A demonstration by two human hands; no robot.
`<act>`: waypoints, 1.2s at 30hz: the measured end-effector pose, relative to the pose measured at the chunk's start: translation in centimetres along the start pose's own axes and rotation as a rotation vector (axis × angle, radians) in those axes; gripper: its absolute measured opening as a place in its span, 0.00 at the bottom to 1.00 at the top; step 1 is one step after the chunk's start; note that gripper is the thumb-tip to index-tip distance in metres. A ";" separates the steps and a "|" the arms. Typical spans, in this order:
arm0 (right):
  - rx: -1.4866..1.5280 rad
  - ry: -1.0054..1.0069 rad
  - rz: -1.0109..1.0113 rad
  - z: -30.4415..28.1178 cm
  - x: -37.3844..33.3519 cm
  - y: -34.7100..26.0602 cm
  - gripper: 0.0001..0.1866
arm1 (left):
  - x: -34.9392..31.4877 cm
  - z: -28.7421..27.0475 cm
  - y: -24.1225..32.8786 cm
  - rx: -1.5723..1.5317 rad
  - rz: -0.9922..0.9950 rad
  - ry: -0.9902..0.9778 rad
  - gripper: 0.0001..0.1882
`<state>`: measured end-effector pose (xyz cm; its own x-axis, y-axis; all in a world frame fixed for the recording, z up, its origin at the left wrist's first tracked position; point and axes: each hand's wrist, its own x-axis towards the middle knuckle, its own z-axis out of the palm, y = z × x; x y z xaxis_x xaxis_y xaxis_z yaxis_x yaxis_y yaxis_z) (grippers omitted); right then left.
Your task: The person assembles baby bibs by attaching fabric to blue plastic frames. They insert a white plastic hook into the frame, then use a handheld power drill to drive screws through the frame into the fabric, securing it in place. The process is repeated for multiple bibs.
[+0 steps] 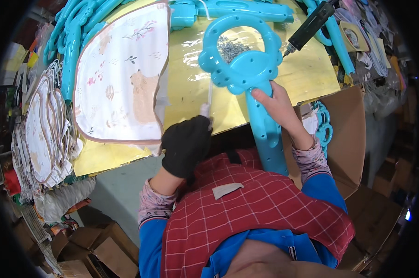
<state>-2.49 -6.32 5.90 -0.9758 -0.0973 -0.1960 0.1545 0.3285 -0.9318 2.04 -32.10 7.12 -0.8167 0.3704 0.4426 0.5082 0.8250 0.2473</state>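
Note:
My bare right hand (280,107) is closed round the neck of a turquoise plastic part (251,67). This part has a scalloped ring for a head, a long straight handle and several small holes. Its handle end hangs past the table edge against my apron. My left hand (186,146), in a black glove, is closed on a slim tool with a pale handle (204,110) and a thin shaft; its exact kind is unclear. Through the ring a pile of small metal screws (232,50) shows. Right of the ring hangs a black electric screwdriver (309,28), its tip close to the rim.
White fabric panels with bear and flower prints (121,78) lie on the yellow table cover (186,65). More turquoise parts (232,9) line the far edge. A cardboard box (343,134) stands at the right, with a turquoise piece inside. Printed panels (42,129) hang at the left.

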 end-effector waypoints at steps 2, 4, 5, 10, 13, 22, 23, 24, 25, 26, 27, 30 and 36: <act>-0.042 -0.007 -0.016 0.4 0.0 -0.4 0.25 | -0.6 1.0 -1.0 -0.001 0.045 -0.029 0.20; 0.009 -0.056 -0.024 0.6 0.3 -0.3 0.24 | -1.9 1.2 -2.6 0.016 0.099 -0.036 0.21; -0.053 -0.128 -0.072 0.8 0.5 -0.5 0.23 | -2.9 0.8 -3.7 0.026 0.124 -0.037 0.21; -0.433 -0.396 -0.189 1.5 1.7 -3.8 0.22 | -8.4 -1.4 -9.9 0.126 0.228 -0.087 0.20; -0.537 -0.179 -0.605 1.7 4.2 -2.1 0.18 | -9.4 -1.9 -9.3 0.091 0.029 -0.064 0.22; -1.096 -0.173 -1.219 -1.1 10.7 -2.9 0.15 | 9.0 2.6 -6.6 0.046 0.106 -0.132 0.14; -1.022 -0.245 -1.214 -1.1 10.6 -2.8 0.16 | 9.7 2.8 -6.9 0.069 0.079 -0.189 0.13; -0.944 -0.318 -1.211 -0.8 10.1 -2.9 0.16 | 9.8 2.5 -7.0 0.085 0.053 -0.207 0.12; -0.864 -0.390 -1.209 -0.5 9.6 -3.1 0.17 | 9.5 1.9 -6.9 0.102 0.023 -0.225 0.11; -0.810 -0.389 -1.164 -0.3 8.8 -4.1 0.17 | 9.2 1.4 -7.0 0.061 0.038 -0.191 0.10; -0.758 -0.369 -1.152 -0.3 8.5 -4.6 0.17 | 9.0 0.2 -6.4 0.067 0.031 -0.179 0.13; -0.640 -0.310 -1.145 0.0 8.5 -5.9 0.16 | 8.6 -2.4 -5.5 0.063 0.096 -0.031 0.17; -0.589 -0.225 -1.141 1.0 8.0 -6.0 0.17 | 7.7 -2.9 -5.2 0.094 0.090 -0.019 0.19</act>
<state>-11.09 -9.97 9.63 -0.4544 -0.7289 0.5121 -0.8861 0.3110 -0.3436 -6.14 -34.79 11.74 -0.7742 0.4520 0.4431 0.5527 0.8239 0.1253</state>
